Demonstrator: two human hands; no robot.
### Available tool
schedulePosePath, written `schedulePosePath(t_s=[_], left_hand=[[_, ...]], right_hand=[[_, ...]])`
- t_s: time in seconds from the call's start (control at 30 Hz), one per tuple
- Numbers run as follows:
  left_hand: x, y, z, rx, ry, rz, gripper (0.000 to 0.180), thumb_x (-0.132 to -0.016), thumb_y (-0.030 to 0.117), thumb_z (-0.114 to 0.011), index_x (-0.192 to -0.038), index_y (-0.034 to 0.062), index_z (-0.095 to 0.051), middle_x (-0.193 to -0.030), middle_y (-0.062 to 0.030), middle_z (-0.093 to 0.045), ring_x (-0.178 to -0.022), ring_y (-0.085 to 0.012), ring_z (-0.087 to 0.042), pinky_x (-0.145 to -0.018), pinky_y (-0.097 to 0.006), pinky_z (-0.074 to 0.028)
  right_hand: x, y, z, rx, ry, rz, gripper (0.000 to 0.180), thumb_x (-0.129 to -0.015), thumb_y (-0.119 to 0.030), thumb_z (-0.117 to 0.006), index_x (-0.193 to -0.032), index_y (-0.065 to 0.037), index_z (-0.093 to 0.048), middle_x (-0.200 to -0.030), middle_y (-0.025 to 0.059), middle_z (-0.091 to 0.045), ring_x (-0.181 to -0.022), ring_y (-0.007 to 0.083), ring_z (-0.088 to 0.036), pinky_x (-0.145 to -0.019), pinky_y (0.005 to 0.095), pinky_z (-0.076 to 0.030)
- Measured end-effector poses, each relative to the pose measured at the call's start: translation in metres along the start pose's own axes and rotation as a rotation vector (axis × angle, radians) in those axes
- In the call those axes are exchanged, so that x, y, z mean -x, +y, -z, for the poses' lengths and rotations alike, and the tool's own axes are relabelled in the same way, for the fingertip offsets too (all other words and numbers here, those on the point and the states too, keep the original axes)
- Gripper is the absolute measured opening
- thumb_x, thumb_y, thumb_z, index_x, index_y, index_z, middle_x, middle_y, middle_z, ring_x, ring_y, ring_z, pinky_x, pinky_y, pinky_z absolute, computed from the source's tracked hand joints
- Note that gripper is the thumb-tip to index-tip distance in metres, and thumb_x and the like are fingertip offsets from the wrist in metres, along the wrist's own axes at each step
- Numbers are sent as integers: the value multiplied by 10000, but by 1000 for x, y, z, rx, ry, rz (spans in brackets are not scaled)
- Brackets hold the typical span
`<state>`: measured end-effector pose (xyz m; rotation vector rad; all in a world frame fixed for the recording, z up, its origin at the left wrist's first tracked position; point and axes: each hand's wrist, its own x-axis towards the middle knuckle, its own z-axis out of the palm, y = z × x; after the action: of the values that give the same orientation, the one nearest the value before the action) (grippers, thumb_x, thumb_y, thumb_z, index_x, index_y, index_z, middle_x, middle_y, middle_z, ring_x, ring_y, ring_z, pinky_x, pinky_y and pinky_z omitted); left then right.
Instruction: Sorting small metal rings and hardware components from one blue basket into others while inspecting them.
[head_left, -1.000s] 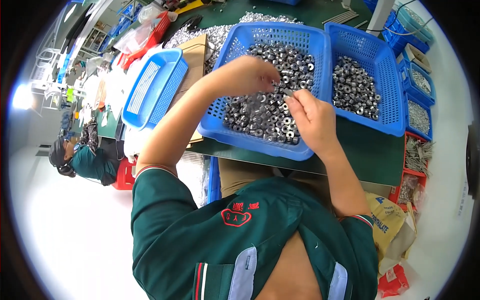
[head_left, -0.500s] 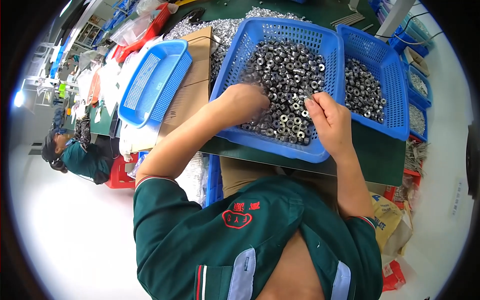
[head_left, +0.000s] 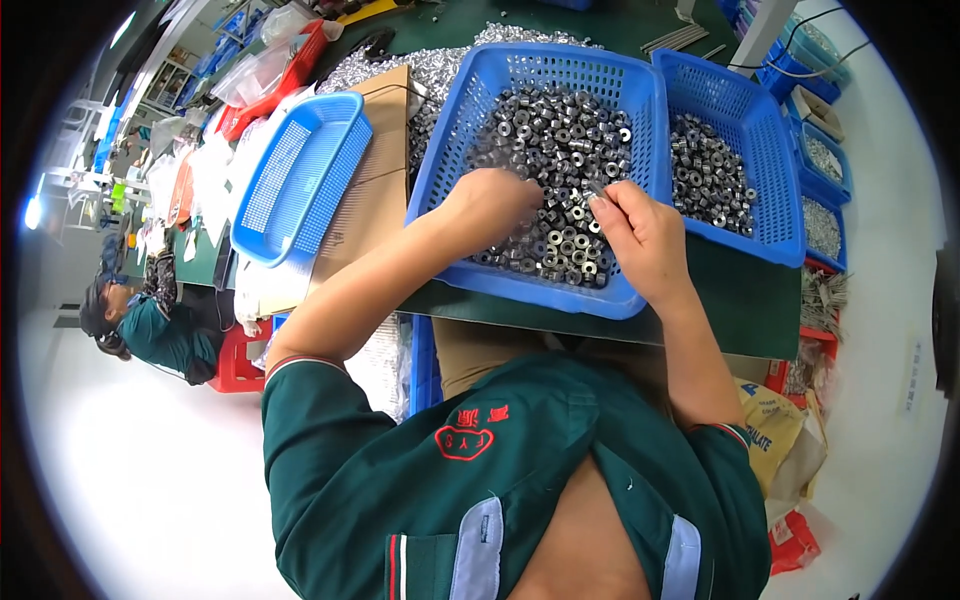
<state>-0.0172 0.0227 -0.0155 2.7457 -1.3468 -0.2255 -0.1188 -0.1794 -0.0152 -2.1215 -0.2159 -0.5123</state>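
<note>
A blue perforated plastic basket (head_left: 660, 130) stands before me, filled with small metal rings (head_left: 566, 150), each with a hole through it. My left hand (head_left: 492, 207) reaches over the rings on the basket's left side; its fingers are curled down and smeared by motion, so what they hold is hidden. At the right of the heap, my right hand (head_left: 642, 238) is closed, thumb against forefinger, on a thin metal rod (head_left: 597, 188) whose tip points up and left. Most of the rod is hidden by the fingers. Rings lie just beneath both hands.
A second blue basket (head_left: 785, 190) of rings adjoins at right. To the left, an empty light-blue basket (head_left: 300, 180) rests on cardboard (head_left: 372, 200). Loose shiny metal parts (head_left: 450, 62) pile behind. Thin rods (head_left: 676, 38) lie at the back. A co-worker (head_left: 160, 325) sits far left.
The whole view has shifted slightly, moving the baskets a little left. My left hand stays blurred over the rings; my right hand keeps its pinch on the thin rod.
</note>
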Motion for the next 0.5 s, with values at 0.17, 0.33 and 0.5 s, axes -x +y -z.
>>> schedulePosePath(t_s=[0.17, 0.33, 0.5], left_hand=[[-26, 6, 9, 443, 19, 52, 163, -791, 199, -652, -900, 94, -712, -841, -118, -694, -781, -292, -673, -728, -392, -521], [-46, 10, 25, 1644, -212, 292, 128, -875, 92, -622, -982, 35, -579, -827, -66, -661, -734, -171, -681, -618, -284, -559], [-42, 6, 18, 2039, -245, 139, 49, -897, 85, -613, -923, 76, -573, -907, -87, -671, -823, -201, -676, -695, -327, -555]], right_hand=[[-1, 1, 0, 4, 29, 24, 179, -902, -192, -617, -826, -36, -574, -627, 140, -574, -531, 302, -571, -485, 365, -414], [0, -1, 2, -139, 45, -91, 169, -933, -185, -576, -877, -26, -592, -641, 135, -583, -533, 271, -579, -502, 339, -429], [1, 0, -2, -83, 40, -57, 161, -931, -187, -566, -910, -30, -592, -669, 141, -603, -562, 301, -598, -516, 372, -440]])
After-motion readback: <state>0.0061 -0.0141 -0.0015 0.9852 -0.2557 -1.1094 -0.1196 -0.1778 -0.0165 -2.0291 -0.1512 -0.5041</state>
